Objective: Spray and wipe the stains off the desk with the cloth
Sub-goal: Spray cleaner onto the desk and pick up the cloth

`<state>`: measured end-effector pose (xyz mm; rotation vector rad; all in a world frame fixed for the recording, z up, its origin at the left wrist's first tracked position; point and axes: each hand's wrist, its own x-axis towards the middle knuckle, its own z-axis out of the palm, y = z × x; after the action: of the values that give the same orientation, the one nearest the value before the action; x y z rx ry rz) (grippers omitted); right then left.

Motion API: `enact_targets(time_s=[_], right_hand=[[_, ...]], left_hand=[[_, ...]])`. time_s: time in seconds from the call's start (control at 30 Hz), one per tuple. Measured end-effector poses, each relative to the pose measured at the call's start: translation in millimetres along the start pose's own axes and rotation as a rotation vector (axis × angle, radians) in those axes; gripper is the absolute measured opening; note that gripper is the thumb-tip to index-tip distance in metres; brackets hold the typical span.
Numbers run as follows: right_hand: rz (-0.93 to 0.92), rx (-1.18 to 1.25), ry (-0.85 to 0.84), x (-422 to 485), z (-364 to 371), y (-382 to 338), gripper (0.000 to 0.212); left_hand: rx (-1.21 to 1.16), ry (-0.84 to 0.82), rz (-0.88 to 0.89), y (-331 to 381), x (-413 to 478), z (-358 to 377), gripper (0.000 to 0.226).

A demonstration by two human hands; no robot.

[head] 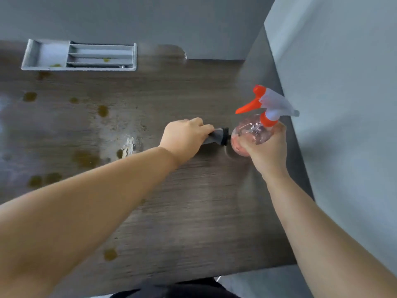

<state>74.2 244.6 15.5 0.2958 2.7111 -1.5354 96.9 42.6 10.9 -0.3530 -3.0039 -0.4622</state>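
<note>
Stains [102, 110] lie left of my left hand [184, 138], which pinches the cloth [216, 136]; my right hand [267, 149] grips the spray bottle [253, 134].

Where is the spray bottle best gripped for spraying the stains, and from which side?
Grip the spray bottle at the neck under the orange collar, coming from the right: its trigger faces left toward the stains. The right hand holds the round body, likely too low to reach the trigger.
</note>
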Motion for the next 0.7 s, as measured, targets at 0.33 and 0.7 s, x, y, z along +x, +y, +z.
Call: enact_targets(time_s=[0.33,0.7], right_hand=[[0.108,-0.034,0.118,-117.7,-20.0,42.0,0.067],[0.11,0.014,0.085,-132.1,-27.6,42.5,0.078]], left_hand=[[0.146,-0.419,0.035,68.0,-122.0,31.1,0.04],[-0.693,-0.394,-0.239,106.9,-104.3,9.7,0.095]])
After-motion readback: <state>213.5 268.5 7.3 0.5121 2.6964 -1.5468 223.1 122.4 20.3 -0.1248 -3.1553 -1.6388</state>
